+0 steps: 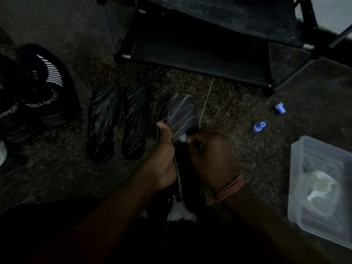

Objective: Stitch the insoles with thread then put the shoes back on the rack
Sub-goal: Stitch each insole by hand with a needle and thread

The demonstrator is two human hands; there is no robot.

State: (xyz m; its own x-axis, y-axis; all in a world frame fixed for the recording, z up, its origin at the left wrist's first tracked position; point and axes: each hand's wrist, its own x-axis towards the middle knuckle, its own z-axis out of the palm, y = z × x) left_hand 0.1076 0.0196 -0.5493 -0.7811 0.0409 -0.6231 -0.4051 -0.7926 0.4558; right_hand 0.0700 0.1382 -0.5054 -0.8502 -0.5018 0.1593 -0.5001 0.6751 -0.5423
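Here, in dim light on a speckled carpet floor (57, 168), a person works a dark insole (181, 113) held between both hands. The left hand (164, 149) grips the insole's left edge, thumb laid up along it, while the right hand (207, 155), a pink band (230, 187) at its wrist, has its fingers curled at the insole's near right edge, pinching something small and pale; whether that is a needle cannot be told. A thin pale thread (206, 100) runs taut from the right hand up and away toward the black shoe rack (200, 60), whose lowest shelf stands just beyond the insole. Two more insoles (118, 121) lie side by side on the floor just left of the hands, apart from them. Farther left sit black shoes (38, 88) with white stripes and lettering. To the right, two small blue caps (259, 126) lie on the carpet, well apart from the hands. At the right edge rests a clear plastic container (297, 180), open on top, holding a crumpled clear bag with pale contents too blurred to identify.
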